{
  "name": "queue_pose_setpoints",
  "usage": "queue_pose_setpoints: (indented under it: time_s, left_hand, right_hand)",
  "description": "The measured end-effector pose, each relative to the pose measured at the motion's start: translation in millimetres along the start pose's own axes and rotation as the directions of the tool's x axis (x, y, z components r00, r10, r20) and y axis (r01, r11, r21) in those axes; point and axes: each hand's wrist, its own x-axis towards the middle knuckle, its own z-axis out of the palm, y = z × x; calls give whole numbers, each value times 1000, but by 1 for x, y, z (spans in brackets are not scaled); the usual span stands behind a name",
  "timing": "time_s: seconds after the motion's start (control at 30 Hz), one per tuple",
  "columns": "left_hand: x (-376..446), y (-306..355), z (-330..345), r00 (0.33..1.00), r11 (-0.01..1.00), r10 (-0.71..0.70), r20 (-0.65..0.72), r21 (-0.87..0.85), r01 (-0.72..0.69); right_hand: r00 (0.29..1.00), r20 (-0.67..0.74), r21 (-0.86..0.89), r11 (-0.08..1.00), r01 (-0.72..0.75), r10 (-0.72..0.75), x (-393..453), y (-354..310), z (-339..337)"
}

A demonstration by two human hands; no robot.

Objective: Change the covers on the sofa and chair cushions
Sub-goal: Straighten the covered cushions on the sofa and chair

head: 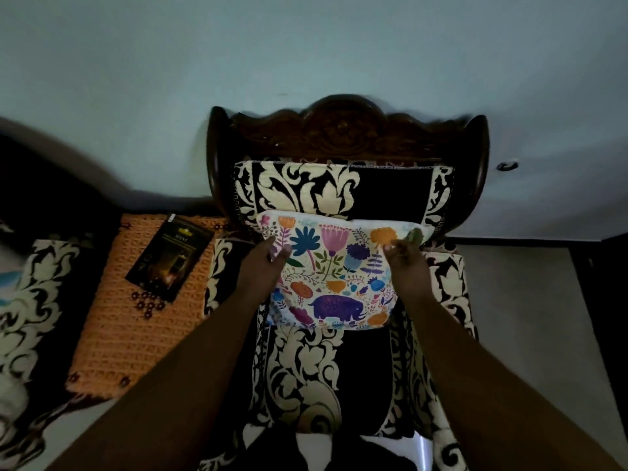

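Observation:
A cushion in a white cover printed with bright flowers and a purple elephant (334, 277) leans against the back of a dark carved wooden chair (339, 130). A black-and-cream patterned fabric (306, 365) drapes the chair's back and seat. My left hand (263, 263) grips the cushion's upper left edge, thumb on the front. On the upper right part of the cushion my right hand (406, 263) pinches the cover with its fingers. Both forearms reach in from the bottom of the view.
Left of the chair stands a small table under an orange woven mat (112, 334), with a dark flat packet (171, 258) on it. Another black-and-cream covered seat (30, 300) is at the far left. A pale wall (306, 45) rises behind the chair, grey floor (523, 300) to the right.

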Motion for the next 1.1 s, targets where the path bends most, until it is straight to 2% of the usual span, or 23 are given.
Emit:
queue_pose_setpoints:
  time_s: [0.13, 0.23, 0.47, 0.63, 0.83, 1.0, 1.1]
  left_hand:
    - [-44, -11, 3, 998, 983, -26, 56, -181, 36]
    - [-92, 2, -12, 1000, 967, -14, 18, -254, 19]
    - [-167, -13, -65, 995, 958, -23, -100, -286, -7]
    - [-220, -37, -120, 977, 947, 14, -215, -310, -82]
    - [-293, -122, -197, 944, 913, -18, -330, -391, -119]
    - [-359, -217, -267, 916, 918, -73, -393, -386, -92]
    - [-401, -265, -303, 875, 924, -127, -467, -376, -66]
  right_hand:
    - [997, 47, 125, 990, -62, 57, -53, -19, 11]
    - [995, 100, 139, 989, -44, 30, -86, -38, 13]
    - [982, 179, 221, 975, 24, -65, -149, -86, 40]
    - [952, 276, 255, 965, 60, -132, -204, -122, 81]
    - [897, 349, 229, 953, 200, -272, -295, -155, 171]
    - [828, 446, 309, 927, 214, -339, -393, -178, 258]
    - [789, 504, 311, 926, 213, -350, -451, -189, 305]
